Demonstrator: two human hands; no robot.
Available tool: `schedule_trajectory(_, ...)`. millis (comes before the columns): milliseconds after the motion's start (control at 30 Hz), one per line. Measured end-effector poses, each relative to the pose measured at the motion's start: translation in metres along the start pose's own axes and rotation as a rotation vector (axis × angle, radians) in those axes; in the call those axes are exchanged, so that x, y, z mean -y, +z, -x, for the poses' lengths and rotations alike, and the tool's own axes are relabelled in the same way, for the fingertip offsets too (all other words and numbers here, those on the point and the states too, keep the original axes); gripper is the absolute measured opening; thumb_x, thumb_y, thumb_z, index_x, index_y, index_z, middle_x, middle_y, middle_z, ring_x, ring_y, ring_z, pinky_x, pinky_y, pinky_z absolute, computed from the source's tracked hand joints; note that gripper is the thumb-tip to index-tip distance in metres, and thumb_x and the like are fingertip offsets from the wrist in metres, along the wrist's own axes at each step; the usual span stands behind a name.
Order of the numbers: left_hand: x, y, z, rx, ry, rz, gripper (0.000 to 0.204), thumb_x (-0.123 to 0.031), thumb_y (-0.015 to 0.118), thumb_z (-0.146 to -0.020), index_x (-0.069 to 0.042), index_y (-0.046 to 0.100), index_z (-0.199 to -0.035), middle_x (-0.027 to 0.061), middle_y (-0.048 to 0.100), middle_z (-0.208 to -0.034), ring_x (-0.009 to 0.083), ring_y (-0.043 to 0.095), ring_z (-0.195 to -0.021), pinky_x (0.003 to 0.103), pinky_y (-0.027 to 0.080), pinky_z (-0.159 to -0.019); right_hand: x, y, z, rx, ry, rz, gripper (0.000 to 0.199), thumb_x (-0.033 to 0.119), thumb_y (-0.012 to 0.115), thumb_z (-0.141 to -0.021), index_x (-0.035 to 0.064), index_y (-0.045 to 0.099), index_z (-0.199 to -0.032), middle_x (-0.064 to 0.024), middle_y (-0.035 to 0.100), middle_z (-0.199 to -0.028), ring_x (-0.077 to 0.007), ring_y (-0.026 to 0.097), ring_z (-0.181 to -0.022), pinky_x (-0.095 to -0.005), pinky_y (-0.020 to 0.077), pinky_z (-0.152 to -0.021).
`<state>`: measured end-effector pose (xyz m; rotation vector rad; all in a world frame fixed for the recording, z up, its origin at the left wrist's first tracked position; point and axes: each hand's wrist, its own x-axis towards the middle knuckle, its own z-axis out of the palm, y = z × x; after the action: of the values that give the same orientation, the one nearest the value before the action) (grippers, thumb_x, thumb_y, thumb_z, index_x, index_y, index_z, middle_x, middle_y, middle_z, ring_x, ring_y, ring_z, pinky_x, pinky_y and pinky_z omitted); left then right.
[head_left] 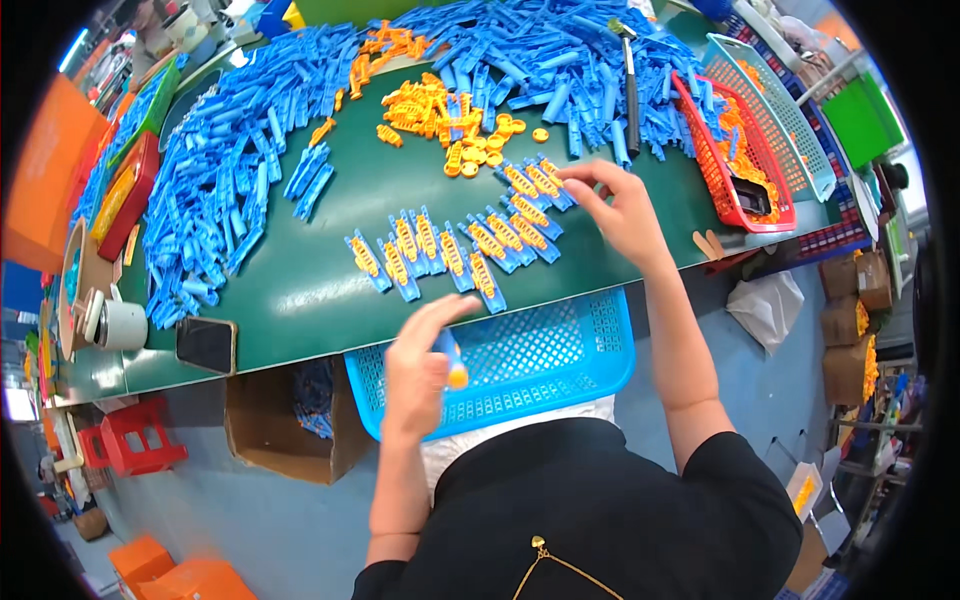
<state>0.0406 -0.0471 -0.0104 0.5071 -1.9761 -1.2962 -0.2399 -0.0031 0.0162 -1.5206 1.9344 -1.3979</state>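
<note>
We have the green surface (300,320) ahead of both hands, with a long heap of blue parts (225,165) to the left hand's far left and across the far side. Below the right hand and just beside the left hand lies the blue basket (540,400), in front of the surface; the red basket (708,155) stands to the right hand's right. A pile of orange parts (415,105) lies beyond the right hand, to its left.

Nearer, between and beyond our hands, blue pieces with orange inserts (457,257) lie in a slanting row. Our right hand (622,215) has its curled fingers at the row's far right end, by an end piece (543,180); we cannot tell whether it grips. Our left hand (418,370) is bent beside the basket, a small blue-and-orange piece (454,368) blurred against its palm side; whether it is grasped or loose, we cannot tell.

To work well here, we judge it best to touch the end piece lightly at its middle, so its close neighbours are not nudged askew, and to bring the left hand clear of the row's near edge.
</note>
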Motion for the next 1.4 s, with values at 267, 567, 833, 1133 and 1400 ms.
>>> schedule_trajectory(267, 0.008, -0.068, -0.043, 0.072, 0.14, -1.184, 0.03, -0.005, 0.055, -0.082, -0.007, 0.056, -0.113, 0.0085, 0.057, -0.106, 0.0289, 0.047, -0.108, 0.048, 0.027, -0.101, -0.06, -0.012, -0.091, -0.094, -0.443, 0.831, 0.03, 0.001, 0.061, -0.072, 0.0148, 0.068, -0.097, -0.0059, 0.052, -0.095, -0.0279, 0.047, -0.097, -0.0347, 0.0417, -0.085)
schedule_trajectory(567, 0.015, -0.067, -0.036, -0.15, -0.23, -0.463, 0.01, -0.01, 0.048, -0.087, -0.002, 0.05, -0.093, 0.0079, 0.048, -0.067, 0.02, 0.048, -0.057, 0.03, 0.04, -0.055, -0.077, -0.024, -0.128, 0.026, -0.562, 1.074, 0.017, 0.011, 0.07, -0.064, 0.0137, 0.066, -0.081, -0.0016, 0.053, -0.098, -0.0241, 0.046, -0.105, -0.034, 0.045, -0.082)
schedule_trajectory(833, -0.015, -0.011, -0.027, -0.353, -0.418, 0.706, 0.027, -0.011, 0.039, -0.09, 0.003, 0.048, -0.112, 0.0033, 0.046, -0.072, 0.0106, 0.041, -0.056, 0.022, 0.037, -0.053, -0.02, -0.02, -0.05, -0.244, -0.318, 0.374, 0.017, 0.012, 0.065, -0.079, 0.0022, 0.061, -0.093, -0.0099, 0.061, -0.086, -0.0253, 0.058, -0.078, -0.0326, 0.0456, -0.07)
schedule_trajectory(1133, -0.018, 0.011, -0.024, -0.225, -0.405, 1.181, 0.037, -0.023, 0.032, -0.097, -0.002, 0.037, -0.128, 0.0045, 0.045, -0.086, 0.0153, 0.045, -0.077, 0.034, 0.042, -0.078, -0.024, -0.022, 0.082, -0.284, -0.144, 0.877, 0.033, 0.005, 0.062, -0.079, 0.0131, 0.064, -0.111, -0.006, 0.057, -0.091, -0.0222, 0.049, -0.085, -0.0306, 0.0425, -0.073)
schedule_trajectory(1400, -0.026, 0.037, -0.018, -0.257, -0.362, 0.925, 0.033, -0.007, 0.052, -0.091, 0.002, 0.046, -0.121, 0.0168, 0.053, -0.121, 0.0201, 0.058, -0.102, 0.032, 0.051, -0.081, 0.065, 0.033, 0.087, 0.069, -0.034, -0.431, 0.027, 0.002, 0.066, -0.078, -0.0021, 0.064, -0.104, -0.0087, 0.059, -0.092, -0.0137, 0.055, -0.085, -0.0247, 0.0434, -0.075)
